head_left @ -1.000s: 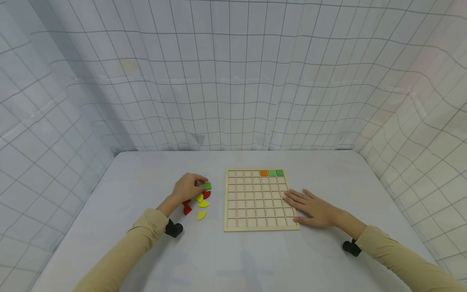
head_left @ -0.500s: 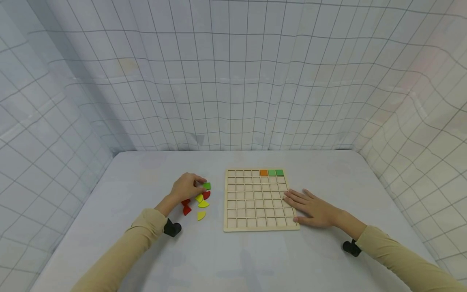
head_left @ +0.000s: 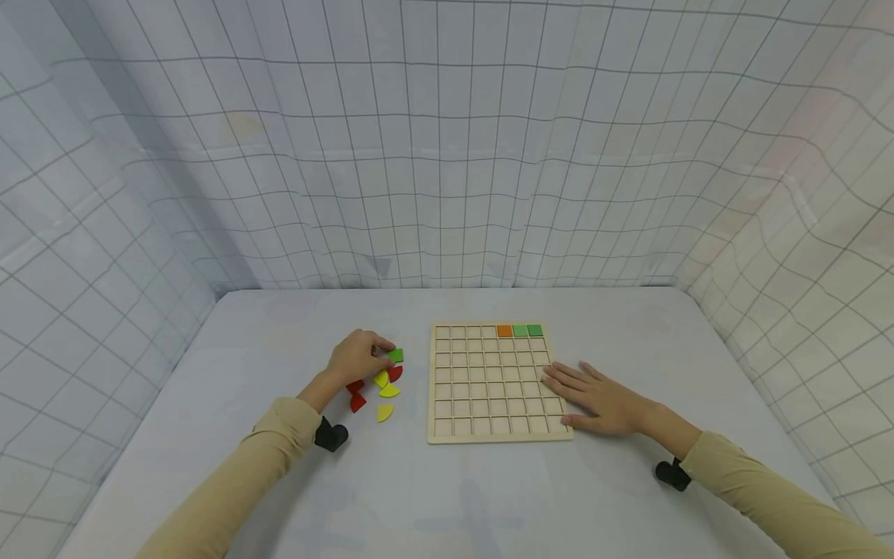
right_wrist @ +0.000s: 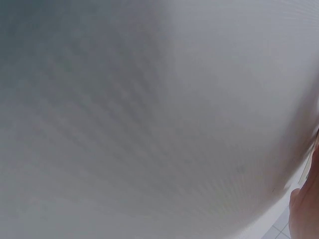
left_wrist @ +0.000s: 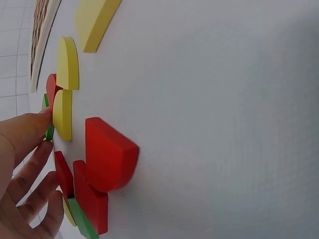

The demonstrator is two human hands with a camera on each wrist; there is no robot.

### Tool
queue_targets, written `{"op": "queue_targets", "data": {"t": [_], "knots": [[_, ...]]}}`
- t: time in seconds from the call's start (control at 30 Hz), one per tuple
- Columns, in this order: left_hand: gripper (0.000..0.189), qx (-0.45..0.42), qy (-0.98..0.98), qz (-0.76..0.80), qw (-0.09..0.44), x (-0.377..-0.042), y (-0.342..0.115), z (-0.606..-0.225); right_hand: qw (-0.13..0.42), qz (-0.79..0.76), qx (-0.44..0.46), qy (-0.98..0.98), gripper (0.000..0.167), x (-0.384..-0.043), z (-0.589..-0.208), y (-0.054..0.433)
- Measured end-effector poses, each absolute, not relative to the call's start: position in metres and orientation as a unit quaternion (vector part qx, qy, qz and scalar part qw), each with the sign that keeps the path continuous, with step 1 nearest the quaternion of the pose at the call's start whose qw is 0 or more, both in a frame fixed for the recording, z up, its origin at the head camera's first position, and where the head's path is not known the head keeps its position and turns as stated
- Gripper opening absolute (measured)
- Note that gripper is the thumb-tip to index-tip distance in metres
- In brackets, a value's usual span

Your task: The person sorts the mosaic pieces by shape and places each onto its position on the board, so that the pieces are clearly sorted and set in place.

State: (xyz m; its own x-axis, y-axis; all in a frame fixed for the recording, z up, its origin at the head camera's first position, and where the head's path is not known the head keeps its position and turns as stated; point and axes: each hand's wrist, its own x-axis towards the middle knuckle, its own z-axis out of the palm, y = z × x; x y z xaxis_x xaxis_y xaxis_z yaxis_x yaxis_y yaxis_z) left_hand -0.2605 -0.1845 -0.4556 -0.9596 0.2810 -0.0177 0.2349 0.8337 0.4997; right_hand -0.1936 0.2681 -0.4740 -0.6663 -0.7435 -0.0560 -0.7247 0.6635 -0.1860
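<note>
My left hand [head_left: 358, 359] is at the loose pieces left of the board, its thumb and forefinger pinching a green square tile [head_left: 396, 355] by its sides. In the left wrist view that green tile [left_wrist: 50, 132] shows between thumb and fingertip. Just below it lie a red quarter-round tile [head_left: 395, 373] and yellow quarter-round tiles [head_left: 389, 391]. My right hand [head_left: 597, 400] lies flat, fingers spread, on the right edge of the wooden grid board [head_left: 500, 437]. Along the board's far row sit an orange tile [head_left: 505, 331], a light green tile [head_left: 520, 331] and a darker green tile [head_left: 535, 331].
More red tiles [left_wrist: 109, 155] lie by the left hand, with another green tile [left_wrist: 82, 219] partly under them. One yellow tile [head_left: 386, 413] is apart, nearer me. White table [head_left: 482, 497]; gridded curtains [head_left: 447, 171] hang behind and at both sides.
The left hand has shifted very slightly left and stays at the green tile. The right hand has not moved.
</note>
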Motion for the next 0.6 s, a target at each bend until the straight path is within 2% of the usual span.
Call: {"op": "queue_targets", "data": {"t": [0.6], "knots": [[0.03,0.135,0.965,0.224,0.024,-0.2603,-0.1783,-0.4536,0.061,-0.075,-0.406,0.909,0.07,-0.1939,-0.4745,0.2686]]}}
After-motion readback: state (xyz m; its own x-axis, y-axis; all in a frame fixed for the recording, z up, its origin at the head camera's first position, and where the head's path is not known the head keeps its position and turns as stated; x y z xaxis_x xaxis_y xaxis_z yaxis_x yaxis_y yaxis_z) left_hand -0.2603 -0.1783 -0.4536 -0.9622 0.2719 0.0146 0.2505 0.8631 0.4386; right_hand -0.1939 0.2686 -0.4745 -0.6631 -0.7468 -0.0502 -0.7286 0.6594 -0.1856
